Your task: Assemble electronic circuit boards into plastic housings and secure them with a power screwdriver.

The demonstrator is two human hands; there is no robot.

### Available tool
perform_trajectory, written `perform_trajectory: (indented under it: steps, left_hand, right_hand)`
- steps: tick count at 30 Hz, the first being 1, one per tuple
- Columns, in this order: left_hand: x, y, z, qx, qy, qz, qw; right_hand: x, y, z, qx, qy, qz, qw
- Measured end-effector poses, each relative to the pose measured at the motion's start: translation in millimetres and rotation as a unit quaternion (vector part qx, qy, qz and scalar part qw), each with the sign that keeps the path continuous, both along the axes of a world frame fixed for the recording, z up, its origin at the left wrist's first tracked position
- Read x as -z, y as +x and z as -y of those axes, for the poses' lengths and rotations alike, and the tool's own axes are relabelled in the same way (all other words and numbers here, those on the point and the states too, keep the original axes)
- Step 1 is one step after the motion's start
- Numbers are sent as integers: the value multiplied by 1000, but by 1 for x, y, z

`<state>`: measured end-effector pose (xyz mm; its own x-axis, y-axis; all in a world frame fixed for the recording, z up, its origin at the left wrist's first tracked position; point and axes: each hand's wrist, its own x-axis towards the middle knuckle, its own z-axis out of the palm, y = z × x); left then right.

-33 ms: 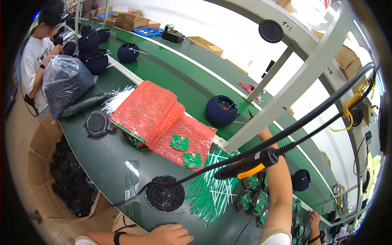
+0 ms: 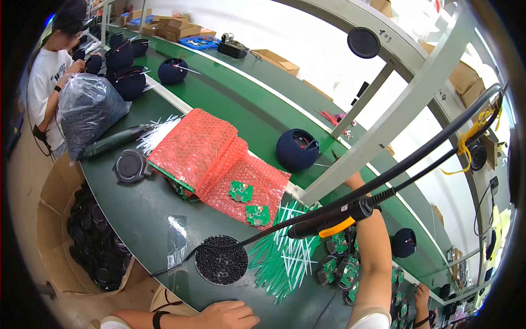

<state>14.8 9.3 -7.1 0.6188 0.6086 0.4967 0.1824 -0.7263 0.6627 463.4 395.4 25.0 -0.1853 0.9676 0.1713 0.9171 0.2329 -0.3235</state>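
Note:
My left hand (image 2: pixel 230 316) lies loosely at the near table edge with nothing visible in it, below a round dish of small black screws (image 2: pixel 221 266). My right arm stretches away across the table. Its hand (image 2: pixel 355 180) is mostly hidden behind a white post, and a thin dark tip (image 2: pixel 335 156) shows beside the post there. Close by on the green belt sits a navy round shell (image 2: pixel 296 149) with an open front and wires inside. A black electric screwdriver (image 2: pixel 331 219) with an orange lever hangs over green-and-white strips (image 2: pixel 285 257). Round parts with green boards (image 2: pixel 341 268) lie beside my right forearm.
Red bubble wrap (image 2: pixel 197 148) holds green circuit boards (image 2: pixel 257 215). A black round part (image 2: pixel 131 166) and a dark green screwdriver (image 2: pixel 118 141) lie left of it. A carton of black parts (image 2: pixel 98 247) stands beside the table. A co-worker (image 2: pixel 46 98) works at far left; another hand (image 2: pixel 422 299) shows lower right.
The hanging screwdriver and its cable have shifted very slightly. The navy shell near my right hand sits a touch further right. Both my arms look unmoved.

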Motion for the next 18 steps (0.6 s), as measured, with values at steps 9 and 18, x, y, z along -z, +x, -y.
perform_trajectory:
  steps: [9,18]
  left_hand:
    - [1,-2,4,-9,16,-9,1000]
    - [13,5,6,8,46,-37,998]
  right_hand:
    - [67,50,-30,-49,87,129,987]
    - [11,50,40,-49,134,266,953]
